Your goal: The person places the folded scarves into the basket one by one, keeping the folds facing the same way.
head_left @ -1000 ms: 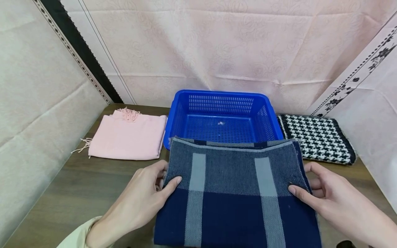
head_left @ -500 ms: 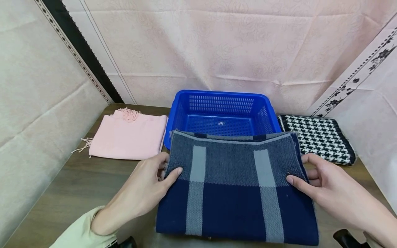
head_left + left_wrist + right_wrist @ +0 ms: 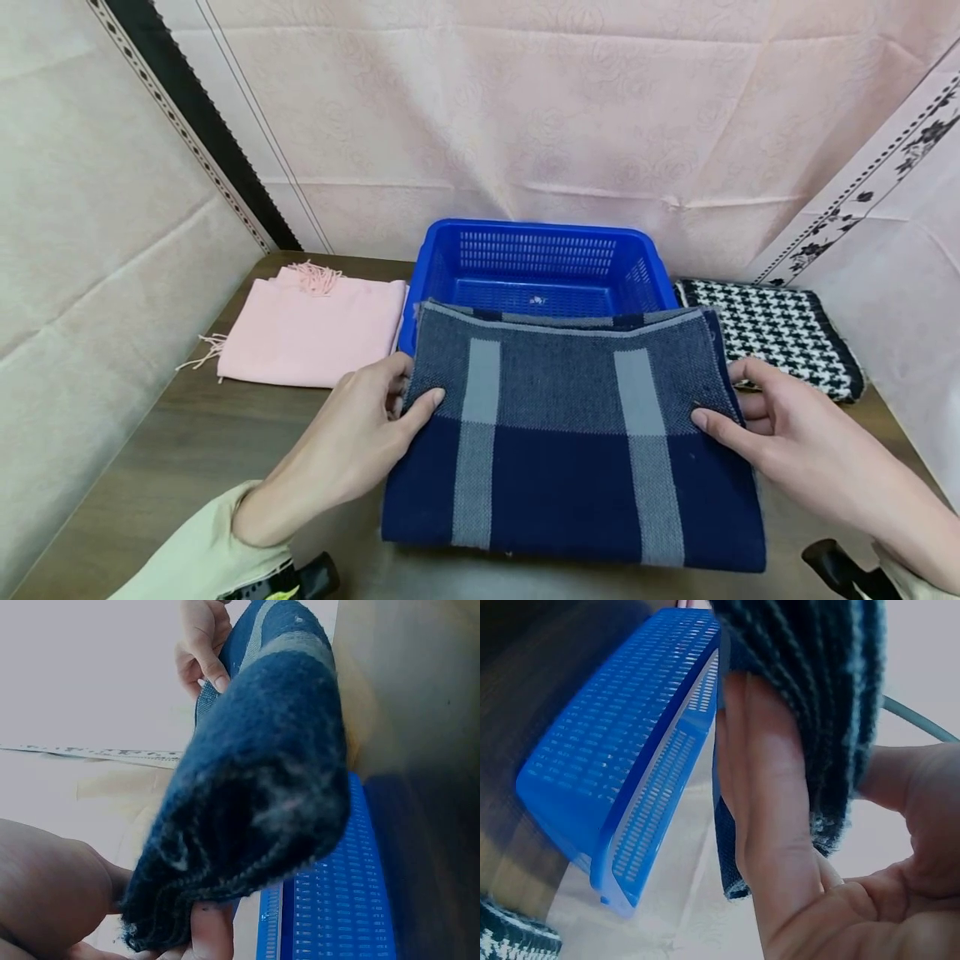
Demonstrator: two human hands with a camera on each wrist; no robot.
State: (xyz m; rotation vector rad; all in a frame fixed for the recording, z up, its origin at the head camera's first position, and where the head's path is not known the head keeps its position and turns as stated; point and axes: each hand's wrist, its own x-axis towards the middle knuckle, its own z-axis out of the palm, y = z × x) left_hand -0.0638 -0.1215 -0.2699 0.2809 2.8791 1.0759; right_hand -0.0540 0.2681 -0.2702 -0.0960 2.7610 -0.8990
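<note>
A folded scarf (image 3: 570, 433), navy with grey stripes and a grey band, is stretched between both hands in the head view. My left hand (image 3: 348, 437) grips its left edge, thumb in front and fingers behind. On the opposite edge my right hand (image 3: 795, 437) pinches it the same way. The scarf's far edge overlaps the near side of a blue plastic basket (image 3: 536, 229). Several stacked layers of the scarf (image 3: 821, 712) show between thumb and fingers in the right wrist view. From the left wrist, the scarf's folded end (image 3: 247, 810) looks thick and rounded.
A folded pink scarf (image 3: 307, 329) with fringe lies left of the basket. To the right lies a folded black-and-white houndstooth scarf (image 3: 772, 337). All stand on a brown wooden table (image 3: 187, 450), with pale cloth (image 3: 562, 100) hanging behind and at the sides.
Both hands have carried the navy scarf forward, toward the basket, so it covers more of the basket's near side. The grips, the basket and the other two scarves stay as they were.
</note>
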